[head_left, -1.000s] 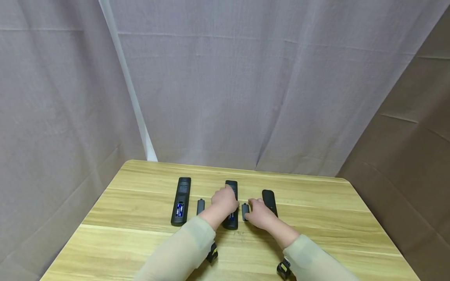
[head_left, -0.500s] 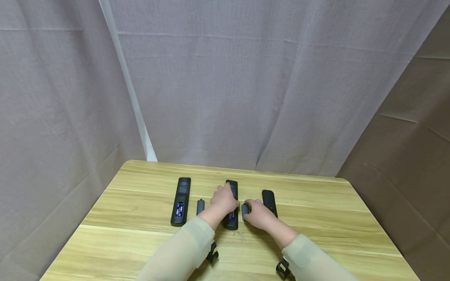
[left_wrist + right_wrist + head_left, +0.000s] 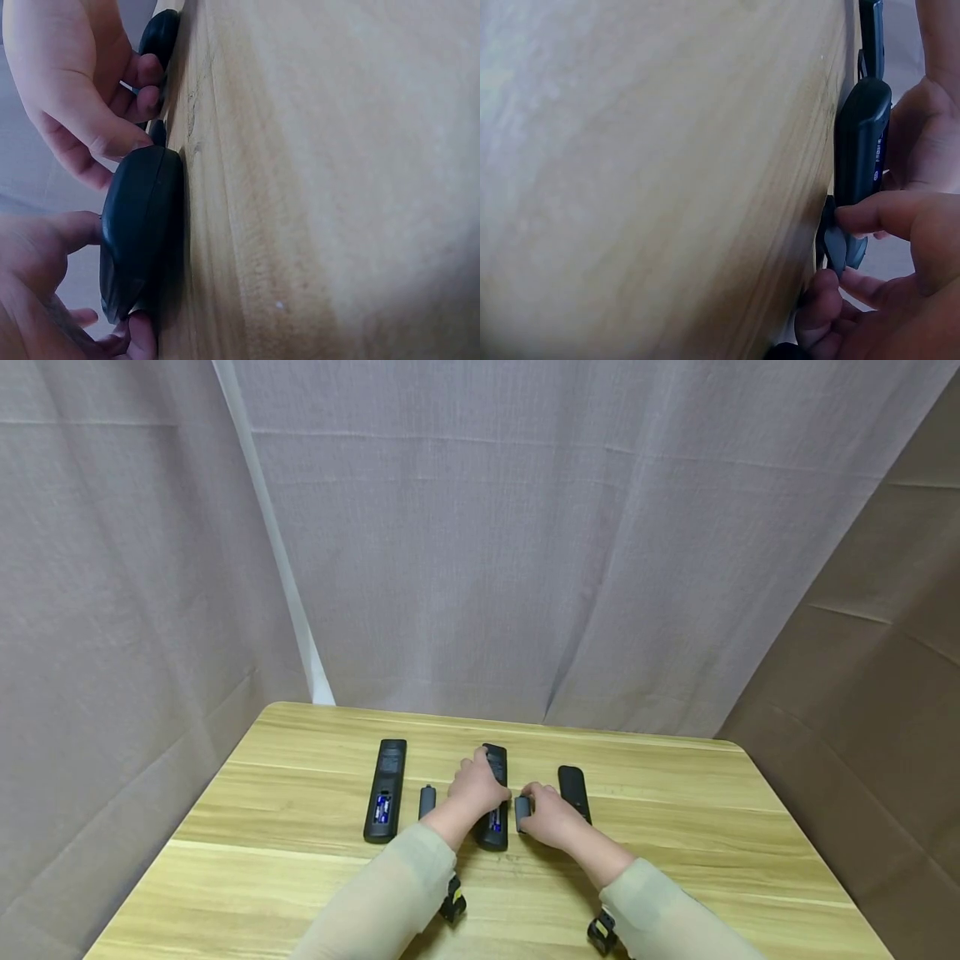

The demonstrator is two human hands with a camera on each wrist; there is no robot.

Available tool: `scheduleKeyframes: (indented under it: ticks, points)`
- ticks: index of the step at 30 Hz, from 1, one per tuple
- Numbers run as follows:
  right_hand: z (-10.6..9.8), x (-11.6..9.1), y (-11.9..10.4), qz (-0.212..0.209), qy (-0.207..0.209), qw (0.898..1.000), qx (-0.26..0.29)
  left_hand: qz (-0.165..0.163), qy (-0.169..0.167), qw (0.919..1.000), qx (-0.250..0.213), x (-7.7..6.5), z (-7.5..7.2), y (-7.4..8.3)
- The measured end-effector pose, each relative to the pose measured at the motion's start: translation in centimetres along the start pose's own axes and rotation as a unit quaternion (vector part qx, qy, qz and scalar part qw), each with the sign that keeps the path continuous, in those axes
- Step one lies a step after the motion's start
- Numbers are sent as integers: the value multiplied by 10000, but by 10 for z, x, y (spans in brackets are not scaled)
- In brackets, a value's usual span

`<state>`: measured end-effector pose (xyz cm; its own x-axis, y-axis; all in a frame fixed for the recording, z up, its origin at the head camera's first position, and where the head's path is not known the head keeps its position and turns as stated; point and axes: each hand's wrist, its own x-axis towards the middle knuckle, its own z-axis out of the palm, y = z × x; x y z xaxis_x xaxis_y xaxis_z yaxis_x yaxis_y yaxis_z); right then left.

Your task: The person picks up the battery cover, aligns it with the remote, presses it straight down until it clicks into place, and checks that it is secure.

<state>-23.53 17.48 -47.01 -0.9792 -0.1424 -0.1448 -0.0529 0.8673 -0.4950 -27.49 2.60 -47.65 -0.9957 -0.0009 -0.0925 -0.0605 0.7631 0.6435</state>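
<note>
Back side up in the head view, a black remote control lies mid-table with blue batteries showing in its uncovered compartment. My left hand grips this remote across its width, fingers on one long side and thumb on the other, as the left wrist view also shows. Just right of it, my right hand pinches a small grey battery cover between thumb and fingers. In the right wrist view the cover stands tilted beside the remote, partly hidden by the fingertips.
A second black remote with blue batteries exposed lies at the left. Another grey battery cover is beside my left forearm. A smaller black remote lies right of my right hand. Grey curtains stand behind the wooden table.
My right fingers have drawn in around the battery cover and now cover its far end. My left hand has shifted slightly on the middle remote.
</note>
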Motion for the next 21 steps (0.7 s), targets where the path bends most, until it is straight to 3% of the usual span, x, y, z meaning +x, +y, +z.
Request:
scheduleKeyframes:
  ticks: [8,21]
  points:
    - [2,1,2,95,-45,9983,575,-37,-36,9998,-198,2,0,-1]
    - [6,2,6,105,103,9932,1158,-125,85,9938,-1102,8,-2,-7]
